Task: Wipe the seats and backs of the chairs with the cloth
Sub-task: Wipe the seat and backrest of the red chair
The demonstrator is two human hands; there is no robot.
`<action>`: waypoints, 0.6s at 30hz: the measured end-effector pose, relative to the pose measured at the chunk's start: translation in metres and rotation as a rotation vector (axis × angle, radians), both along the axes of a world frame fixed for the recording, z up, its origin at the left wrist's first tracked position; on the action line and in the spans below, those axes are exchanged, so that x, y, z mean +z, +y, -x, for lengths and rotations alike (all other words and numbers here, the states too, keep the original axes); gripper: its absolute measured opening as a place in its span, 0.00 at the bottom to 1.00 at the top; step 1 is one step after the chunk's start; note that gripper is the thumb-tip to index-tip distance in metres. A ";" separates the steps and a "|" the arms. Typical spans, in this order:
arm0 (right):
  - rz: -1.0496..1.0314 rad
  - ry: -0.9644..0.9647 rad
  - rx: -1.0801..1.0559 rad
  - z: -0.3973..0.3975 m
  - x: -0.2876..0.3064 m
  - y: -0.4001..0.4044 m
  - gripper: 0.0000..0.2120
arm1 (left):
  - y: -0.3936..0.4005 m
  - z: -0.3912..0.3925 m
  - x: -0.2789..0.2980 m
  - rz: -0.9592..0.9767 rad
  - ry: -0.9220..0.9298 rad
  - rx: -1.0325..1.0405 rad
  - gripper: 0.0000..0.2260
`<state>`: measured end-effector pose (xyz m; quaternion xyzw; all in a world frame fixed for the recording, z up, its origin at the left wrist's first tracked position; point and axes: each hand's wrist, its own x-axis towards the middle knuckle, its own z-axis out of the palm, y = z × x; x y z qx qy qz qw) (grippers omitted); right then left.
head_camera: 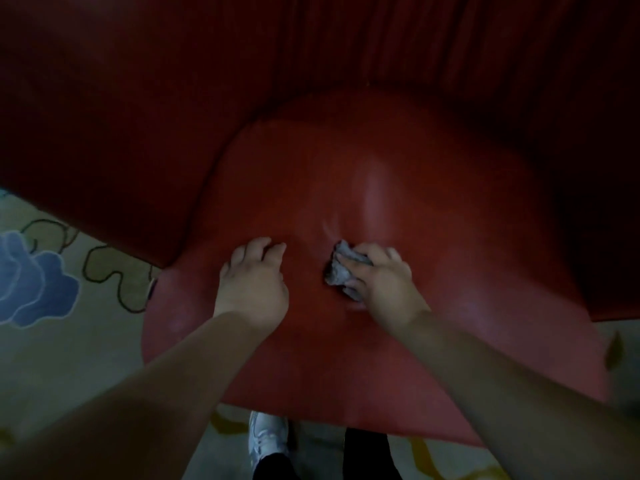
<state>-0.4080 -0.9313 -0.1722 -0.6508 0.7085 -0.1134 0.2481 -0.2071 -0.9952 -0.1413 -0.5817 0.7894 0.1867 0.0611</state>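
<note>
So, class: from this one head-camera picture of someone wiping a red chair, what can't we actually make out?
- Chair legs: hidden under the red seat.
- Top of the red chair back: cut off by the upper edge.
- Most of the grey cloth: covered by the right hand.
- Left hand fingertips: curled under; contact with the seat is unclear.
- Dirt or damp streaks: too dim and blurred.
</note>
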 end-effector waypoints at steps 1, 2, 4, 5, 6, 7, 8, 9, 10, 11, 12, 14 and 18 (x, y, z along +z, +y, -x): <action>-0.064 0.005 -0.012 0.004 0.008 -0.002 0.19 | 0.001 -0.004 0.009 -0.021 -0.047 -0.022 0.24; -0.112 0.011 -0.048 0.006 0.019 -0.005 0.18 | 0.002 -0.008 0.020 -0.034 -0.082 -0.039 0.24; -0.157 -0.004 -0.168 0.009 0.048 -0.007 0.17 | 0.004 -0.016 0.047 -0.048 -0.107 -0.050 0.23; -0.156 -0.024 -0.224 0.010 0.065 -0.006 0.17 | 0.005 -0.018 0.062 -0.053 -0.102 -0.044 0.23; -0.149 -0.045 -0.267 0.010 0.084 -0.003 0.16 | 0.007 -0.021 0.078 -0.057 -0.095 -0.032 0.23; -0.135 -0.065 -0.304 0.009 0.102 0.000 0.16 | 0.009 -0.025 0.094 -0.060 -0.090 -0.021 0.23; -0.109 -0.089 -0.336 0.007 0.120 0.004 0.15 | 0.011 -0.029 0.111 -0.059 -0.088 -0.013 0.23; -0.079 -0.123 -0.364 0.006 0.138 0.008 0.14 | 0.013 -0.033 0.126 -0.050 -0.082 -0.013 0.23; -0.052 -0.164 -0.380 0.005 0.155 0.013 0.13 | 0.014 -0.037 0.142 -0.036 -0.073 -0.019 0.23; -0.041 -0.203 -0.384 0.005 0.172 0.017 0.11 | 0.015 -0.041 0.158 -0.017 -0.064 -0.030 0.23; -0.047 -0.230 -0.380 0.005 0.187 0.019 0.09 | 0.016 -0.045 0.174 0.004 -0.057 -0.043 0.22; -0.069 -0.263 -0.376 0.003 0.218 0.019 0.08 | 0.015 -0.052 0.205 0.046 -0.049 -0.057 0.22; -0.006 -0.327 -0.395 -0.006 0.273 0.008 0.11 | 0.007 -0.065 0.257 0.102 -0.033 -0.069 0.22</action>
